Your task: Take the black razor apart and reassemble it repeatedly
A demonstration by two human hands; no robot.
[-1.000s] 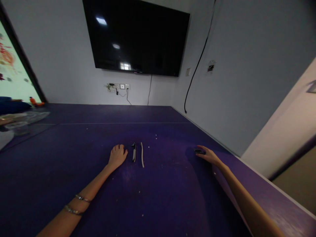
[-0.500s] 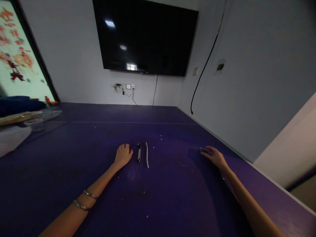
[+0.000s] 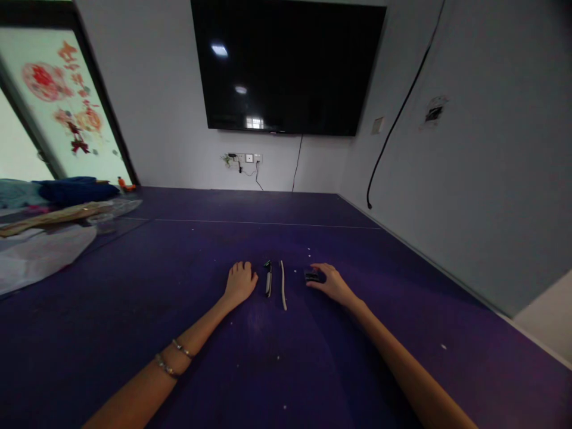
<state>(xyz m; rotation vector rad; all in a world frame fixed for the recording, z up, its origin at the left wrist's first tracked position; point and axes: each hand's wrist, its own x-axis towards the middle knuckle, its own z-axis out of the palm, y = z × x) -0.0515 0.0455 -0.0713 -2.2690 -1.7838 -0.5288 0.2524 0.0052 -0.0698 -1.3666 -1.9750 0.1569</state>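
My left hand [image 3: 241, 282] rests palm down on the purple surface, holding nothing, its fingers together and its thumb apart. Just to its right lies a razor [image 3: 269, 283] with a dark head and a pale strip along its handle. A slim white toothbrush [image 3: 283, 289] lies roughly parallel to it, bristle end away from me. Right of these, my right hand [image 3: 331, 282] grips a small dark case [image 3: 311, 276] between thumb and fingers, at or close to the surface. The case's kind is too small to make out.
Folded cloths [image 3: 80, 189] and plastic bags [image 3: 49, 250] are piled at the left edge. A black cable [image 3: 393, 128] hangs down the right wall. Behind the purple surface [image 3: 201, 369], a television [image 3: 286, 65] is mounted above sockets [image 3: 249, 158]. Small white specks dot the surface.
My right hand has brought the small dark case leftward, close to the toothbrush. The left hand stays beside the razor. The whole view has shifted a little to the left.
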